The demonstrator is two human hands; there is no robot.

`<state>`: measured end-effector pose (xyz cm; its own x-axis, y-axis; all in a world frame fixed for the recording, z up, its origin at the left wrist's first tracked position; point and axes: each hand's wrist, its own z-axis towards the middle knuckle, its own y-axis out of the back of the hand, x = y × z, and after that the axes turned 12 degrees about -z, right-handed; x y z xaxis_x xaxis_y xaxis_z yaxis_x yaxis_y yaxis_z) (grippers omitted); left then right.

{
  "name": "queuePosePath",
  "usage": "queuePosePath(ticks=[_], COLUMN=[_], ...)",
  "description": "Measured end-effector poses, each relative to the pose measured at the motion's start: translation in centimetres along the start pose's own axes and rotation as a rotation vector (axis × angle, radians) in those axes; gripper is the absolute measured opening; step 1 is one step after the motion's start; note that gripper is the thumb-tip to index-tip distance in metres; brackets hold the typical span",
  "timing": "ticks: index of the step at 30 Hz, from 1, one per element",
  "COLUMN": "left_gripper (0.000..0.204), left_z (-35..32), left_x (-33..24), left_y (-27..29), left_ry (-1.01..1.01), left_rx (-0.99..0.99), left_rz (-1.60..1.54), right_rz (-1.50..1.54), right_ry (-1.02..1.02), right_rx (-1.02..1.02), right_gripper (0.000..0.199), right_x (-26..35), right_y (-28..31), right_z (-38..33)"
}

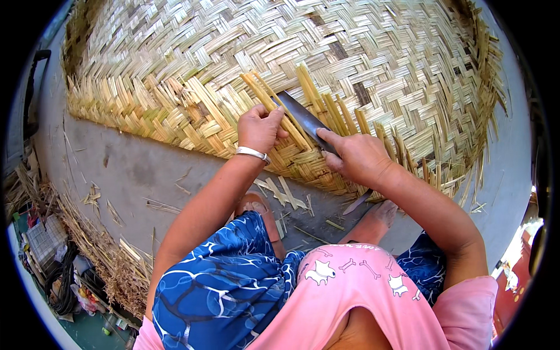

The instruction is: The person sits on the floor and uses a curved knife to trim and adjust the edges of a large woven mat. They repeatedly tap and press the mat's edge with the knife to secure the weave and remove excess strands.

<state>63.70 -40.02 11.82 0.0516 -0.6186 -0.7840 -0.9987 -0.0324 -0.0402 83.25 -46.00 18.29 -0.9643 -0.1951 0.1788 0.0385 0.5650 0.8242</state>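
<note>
A large woven mat (373, 41) of split strips spreads across the grey ground in front of me. Along its near edge, yellowish strip ends stand up loose. My left hand (261, 129), with a silver bangle at the wrist, pinches a few of these upright strips (298, 135). My right hand (360, 157) grips a knife whose dark, broad blade (302, 116) points up and left, lying against the strips beside my left fingers. The knife's handle is mostly hidden in my right palm. Below that hand a narrow pointed metal piece (357, 203) shows; whether it belongs to the knife I cannot tell.
Cut strip scraps (286, 192) litter the concrete ground (140, 169) near my feet. Dry stalks (96, 251) lie in a heap at the left. Beyond them, cables, bags and other odds and ends (64, 280) sit on a green surface. The mat's right edge is frayed.
</note>
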Motion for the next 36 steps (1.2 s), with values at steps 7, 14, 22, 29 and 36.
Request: queuePosePath(ticks=[7,14,22,29,36], left_gripper=[0.016,0.019,0.016,0.011,0.013], left_z=[1.5,1.2,0.4,-1.6,-0.5], left_x=[0.4,-0.8,-1.1,-0.3,0.4], left_y=[0.2,0.5,1.3,1.6,0.7], left_ry=[0.080,0.282,0.362,0.564,0.558], left_rx=[0.056,0.167,0.285,0.315,0.205], left_rz=[-0.198,-0.265,-0.376,-0.535,-0.518], right_rz=[-0.060,-0.079,-0.052,-0.042,-0.054], right_ry=[0.003,-0.006,0.001,0.003,-0.010], right_rx=[0.006,-0.017,-0.018,-0.015,0.018], right_gripper=[0.051,0.053,0.057,0.057,0.055], right_x=[0.3,0.6,0.8,0.7,0.9], right_y=[-0.5,-0.9,-1.0,-1.0,-0.5], right_z=[0.1,0.1,0.3,0.4,0.5])
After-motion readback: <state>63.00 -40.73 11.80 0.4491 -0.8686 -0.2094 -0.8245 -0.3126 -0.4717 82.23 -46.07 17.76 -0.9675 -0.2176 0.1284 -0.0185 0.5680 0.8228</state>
